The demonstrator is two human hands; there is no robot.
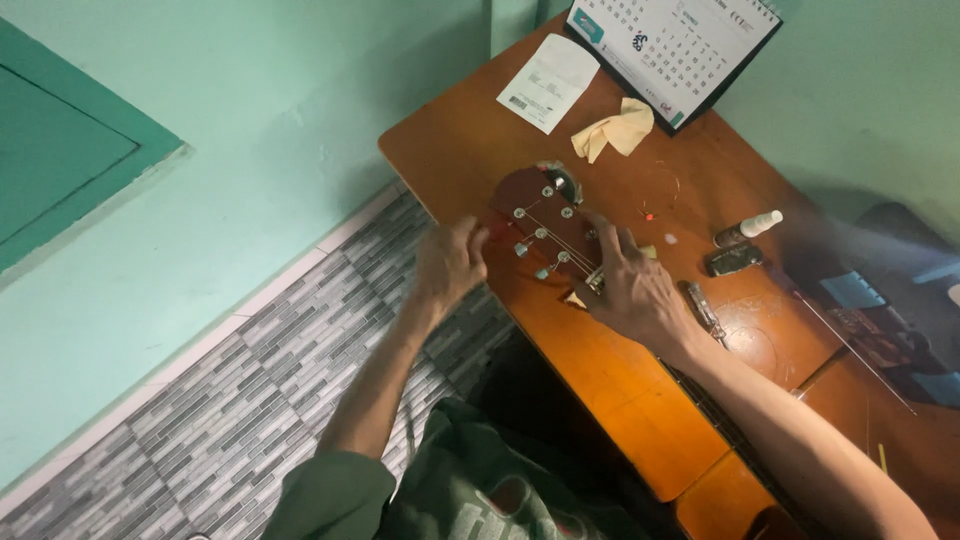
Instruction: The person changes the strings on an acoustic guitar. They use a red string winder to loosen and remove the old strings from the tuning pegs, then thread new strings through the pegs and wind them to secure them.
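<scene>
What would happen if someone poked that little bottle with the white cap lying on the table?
The small bottle lies on its side on the wooden table, so it would probably roll. It looks small, so likely light and easy to knock away. Its rounded body might feel slippery, though that is hard to tell from here.

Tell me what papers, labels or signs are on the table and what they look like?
Desk calendar: far edge of the table, leaning on the wall, white grid page with a dark border.
Paper slip: left of the calendar, flat, white rectangle with a small barcode patch.
Small bottle: right of the guitar headstock, lying down, dark body, white cap; label too small to tell.
</scene>
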